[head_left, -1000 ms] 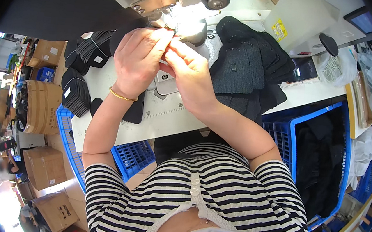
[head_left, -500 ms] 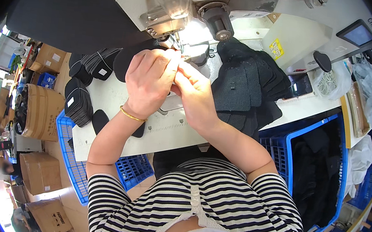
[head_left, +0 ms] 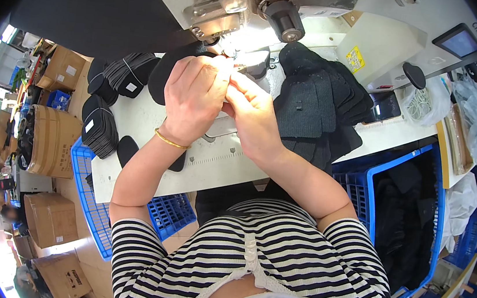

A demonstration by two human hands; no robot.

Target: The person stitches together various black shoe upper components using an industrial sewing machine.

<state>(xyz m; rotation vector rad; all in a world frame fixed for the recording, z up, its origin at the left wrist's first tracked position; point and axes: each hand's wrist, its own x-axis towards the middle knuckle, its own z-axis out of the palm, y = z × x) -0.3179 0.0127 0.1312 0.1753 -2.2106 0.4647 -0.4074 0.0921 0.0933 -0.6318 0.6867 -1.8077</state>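
Note:
My left hand (head_left: pixel 194 101) and my right hand (head_left: pixel 256 119) meet in front of the needle area of a sewing machine (head_left: pixel 213 27). Both have their fingertips pinched together and almost touching. Whatever lies between them is too small to make out. A rounded black fabric piece (head_left: pixel 160 80) rests beside my left hand, partly covered by it. To the right of my right hand, black fabric pieces (head_left: pixel 306 112) lie in an overlapping pile on the white table (head_left: pixel 213 172). The machine's lamp shines brightly just beyond my fingers.
Tied stacks of black pieces (head_left: pixel 100 126) sit at the table's left. A blue crate (head_left: pixel 369 189) with black material stands at the right, another blue basket (head_left: pixel 81 179) at the left. A phone (head_left: pixel 385 106) and a bag of white cord (head_left: pixel 423 104) lie beyond the pile.
Both hands stay pinched together in nearly the same spot. The view has shifted slightly, and the fingers have moved only a little.

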